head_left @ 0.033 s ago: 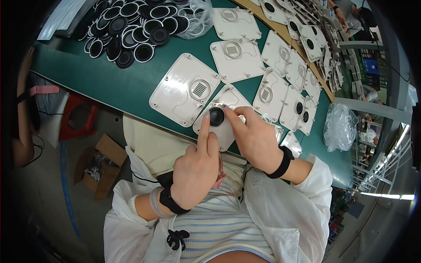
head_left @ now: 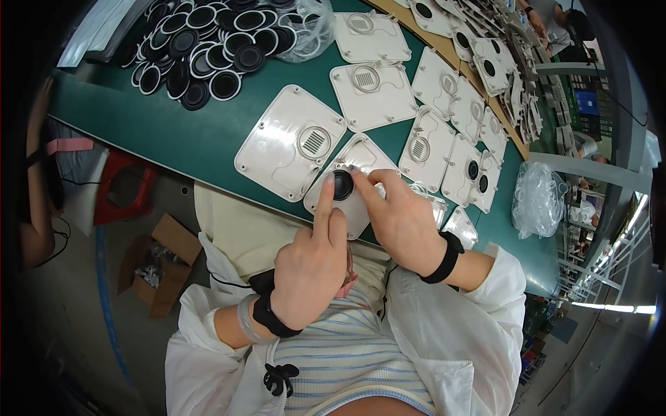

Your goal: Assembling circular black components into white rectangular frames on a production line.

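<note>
Left hand point(head_left: 309, 277), index straight, and right hand point(head_left: 406, 222), fingers bent, touch round black disc point(head_left: 343, 186) on rounded-square white plastic panel point(head_left: 355, 216), pinch unclear.

A round black disc point(head_left: 343, 186) sits on a white plate point(head_left: 352, 213). The plate lies near the green surface's point(head_left: 198, 135) edge.

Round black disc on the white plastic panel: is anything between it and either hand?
Nothing visible: the left hand has its index fingertip at the left edge of the round black disc, and the right hand has a fingertip at its upper right edge. The disc's underside is hidden.
</note>
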### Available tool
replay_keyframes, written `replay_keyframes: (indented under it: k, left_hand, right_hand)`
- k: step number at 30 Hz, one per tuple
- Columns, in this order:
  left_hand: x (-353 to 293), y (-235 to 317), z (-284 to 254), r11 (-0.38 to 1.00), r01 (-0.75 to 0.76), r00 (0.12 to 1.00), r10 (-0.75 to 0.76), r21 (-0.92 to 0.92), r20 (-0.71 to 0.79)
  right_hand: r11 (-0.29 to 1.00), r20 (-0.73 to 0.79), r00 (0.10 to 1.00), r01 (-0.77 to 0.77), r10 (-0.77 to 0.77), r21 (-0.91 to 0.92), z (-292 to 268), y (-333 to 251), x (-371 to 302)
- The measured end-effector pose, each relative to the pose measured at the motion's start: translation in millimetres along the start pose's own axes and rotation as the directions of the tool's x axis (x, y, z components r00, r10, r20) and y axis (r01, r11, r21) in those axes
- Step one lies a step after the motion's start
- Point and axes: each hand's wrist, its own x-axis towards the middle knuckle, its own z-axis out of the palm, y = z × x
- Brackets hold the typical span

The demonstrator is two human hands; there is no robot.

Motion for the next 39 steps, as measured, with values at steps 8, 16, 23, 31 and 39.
replay_keyframes:
  k: [8,16,23,31,39]
  left_hand:
    - [16.5,-7.8,-8.6,0.995,0.008,0.997,0.000,-0.097,0.079]
    - [29.4,-7.0,-40.4,0.019,0.077,0.994,-0.077,-0.997,0.075]
    - [29.4,21.6,-39.7,-0.177,0.217,0.976,0.008,-0.960,0.219]
    - [22.9,29.2,-20.0,-0.240,0.418,0.889,-0.091,-0.876,0.449]
    - [25.6,71.4,-17.2,-0.491,0.559,0.786,0.056,-0.668,0.616]
  right_hand:
    - [0.985,0.053,0.998,0.054,-0.045,-0.163,9.2,-3.4,0.1]
    - [0.719,-0.048,0.998,0.002,0.044,0.695,-62.0,7.7,0.4]
    - [0.570,-0.308,0.933,0.357,-0.184,0.740,-44.6,1.6,-7.0]
    - [0.853,-0.440,0.746,0.513,-0.500,-0.099,-74.2,42.3,-54.2]
    - [0.850,-0.485,0.698,0.444,-0.527,-0.283,-67.1,56.2,-88.6]
